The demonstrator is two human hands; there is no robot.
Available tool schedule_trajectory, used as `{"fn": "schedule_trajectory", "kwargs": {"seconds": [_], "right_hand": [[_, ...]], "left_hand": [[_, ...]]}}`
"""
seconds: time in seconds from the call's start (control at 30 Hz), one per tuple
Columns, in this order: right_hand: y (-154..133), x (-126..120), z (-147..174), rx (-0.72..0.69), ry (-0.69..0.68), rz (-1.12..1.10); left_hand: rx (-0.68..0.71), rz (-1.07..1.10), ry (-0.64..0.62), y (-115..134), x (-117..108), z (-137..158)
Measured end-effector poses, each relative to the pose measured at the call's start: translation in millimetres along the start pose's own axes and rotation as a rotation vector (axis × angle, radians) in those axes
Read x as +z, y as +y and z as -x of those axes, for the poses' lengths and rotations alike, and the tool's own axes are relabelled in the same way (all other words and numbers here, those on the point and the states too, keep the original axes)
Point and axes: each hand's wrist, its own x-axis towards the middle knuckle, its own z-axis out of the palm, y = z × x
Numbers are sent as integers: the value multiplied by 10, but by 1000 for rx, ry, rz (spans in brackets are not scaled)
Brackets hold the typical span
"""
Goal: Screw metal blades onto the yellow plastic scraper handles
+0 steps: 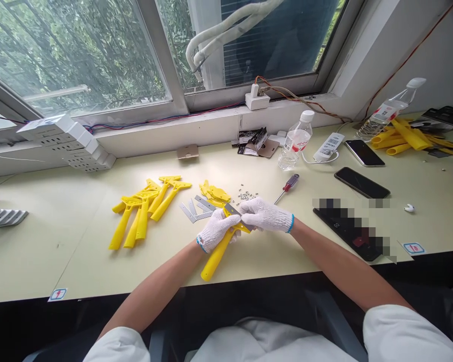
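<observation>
My left hand (pixel 215 232), in a white knit glove, is closed round the neck of a yellow plastic scraper (pixel 218 257), whose handle points down toward the table's front edge. A grey metal blade (pixel 232 209) lies across the scraper's head. My right hand (pixel 268 215), also gloved, pinches the blade's right part against the head; its fingertips are partly hidden. Just beyond my hands are loose metal blades (pixel 195 209), a pile of yellow plastic pieces (pixel 214 192) and scattered small screws (pixel 246 195). A screwdriver (pixel 287 188) lies beyond my right hand.
Several yellow scrapers (pixel 140 213) lie at left. White boxes (pixel 73 143) stand by the window. Toward the right are a water bottle (pixel 296 141), a power strip (pixel 328 147), phones (pixel 362 182), a dark flat object (pixel 343 231) and more yellow handles (pixel 407 136).
</observation>
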Motion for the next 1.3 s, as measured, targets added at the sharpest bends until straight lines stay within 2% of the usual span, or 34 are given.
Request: {"fn": "schedule_trajectory", "kwargs": {"seconds": [0.07, 0.13, 0.2, 0.23, 0.3, 0.47, 0.63, 0.93, 1.0, 1.1, 1.17, 1.23, 1.3], "right_hand": [[21, -64, -23, -25, 79, -13], [49, -157, -106, -33, 258, 17], [72, -245, -259, -39, 404, 193], [78, -277, -359, -44, 406, 340], [79, -303, -588, -20, 298, 604], [22, -174, -1143, 6, 196, 715], [-65, -46, -1392, 82, 135, 787], [-120, -67, -1293, 101, 231, 842], [-158, -94, -1247, 107, 302, 854], [-183, -177, -1104, 88, 491, 827], [-144, -245, -950, 7, 622, 706], [-50, -295, -757, -115, 667, 562], [85, -309, -547, -256, 723, 511]], "left_hand": [[-19, 18, 2, 3, -6, 25], [-29, 26, -6, -3, -13, 39], [-27, 24, -20, -15, -17, 38], [-23, 20, -22, -20, -19, 32], [-10, 14, -22, -30, -22, 18], [-3, -6, -35, -29, -27, 6], [12, -5, -52, -26, -44, 21], [35, -1, -80, -12, -35, 22], [37, 10, -87, -4, -28, 29], [36, 51, -95, 1, -24, 39], [31, 77, -95, -5, -27, 39], [22, 94, -95, -16, -33, 34], [9, 101, -92, -25, -40, 25]]}}
